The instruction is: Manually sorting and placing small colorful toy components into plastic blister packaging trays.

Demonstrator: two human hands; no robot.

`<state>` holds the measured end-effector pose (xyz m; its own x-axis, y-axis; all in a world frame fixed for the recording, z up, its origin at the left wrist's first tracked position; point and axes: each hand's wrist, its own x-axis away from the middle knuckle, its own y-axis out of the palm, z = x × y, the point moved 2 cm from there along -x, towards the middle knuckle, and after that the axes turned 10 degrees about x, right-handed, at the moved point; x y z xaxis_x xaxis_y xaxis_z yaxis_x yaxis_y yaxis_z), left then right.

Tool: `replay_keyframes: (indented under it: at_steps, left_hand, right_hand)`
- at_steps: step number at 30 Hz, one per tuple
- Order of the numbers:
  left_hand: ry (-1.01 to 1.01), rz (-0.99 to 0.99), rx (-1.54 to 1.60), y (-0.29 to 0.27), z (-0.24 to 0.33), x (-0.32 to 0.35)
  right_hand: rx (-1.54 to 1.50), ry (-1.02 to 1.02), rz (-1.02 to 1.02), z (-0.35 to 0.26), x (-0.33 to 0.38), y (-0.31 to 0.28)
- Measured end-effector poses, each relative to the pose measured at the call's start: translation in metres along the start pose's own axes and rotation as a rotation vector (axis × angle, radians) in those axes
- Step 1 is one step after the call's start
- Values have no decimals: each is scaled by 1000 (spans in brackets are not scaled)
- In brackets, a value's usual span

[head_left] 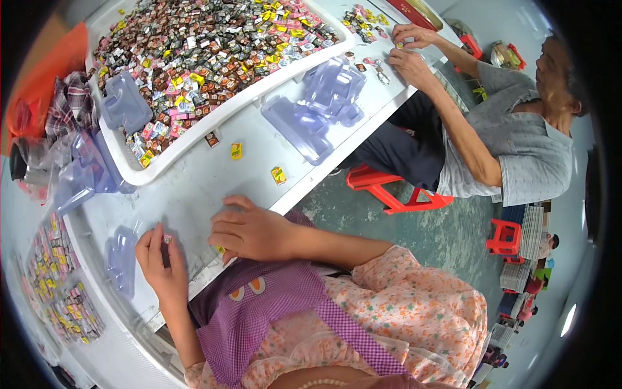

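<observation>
At the table's near edge, my left hand [162, 269] is closed round a small dark brown piece with a pink end [168, 240], held between thumb and fingers. My right hand [249, 230], just to its right, curls palm down over a small yellow packet [221, 249], partly hidden under the fingers. Beyond my hands lie two yellow packets, one nearer [278, 175] and one farther [236, 151], and a brown packet [212, 139]. A clear moulded plastic tray [120, 259] sits left of my left hand.
A large white tub [194, 123] heaped with small wrapped packets fills the far table. Clear plastic trays [324, 97] are stacked beside it. Filled trays [61, 279] lie at left. A co-worker [499, 129] on a red stool [395, 191] handles packets at the right.
</observation>
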<state>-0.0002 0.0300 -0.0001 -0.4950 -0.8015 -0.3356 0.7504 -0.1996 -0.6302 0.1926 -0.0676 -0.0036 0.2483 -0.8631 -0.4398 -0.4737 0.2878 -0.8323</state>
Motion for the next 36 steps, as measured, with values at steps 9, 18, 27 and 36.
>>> replay_keyframes:
  at_steps: [9, 18, 27, 36]
  left_hand:
    - [23, 13, -20, 2, -5, 2]
    - [10, 23, -22, 1, -3, 1]
    - [-37, 11, 17, 0, -3, 2]
    - [-2, 12, -17, 0, 1, 2]
  right_hand:
    - [32, -28, 61, -1, 0, -1]
    - [34, -31, 79, -1, -1, -2]
    - [40, -32, 66, -2, -1, -2]
    - [38, -33, 89, 0, -1, -1]
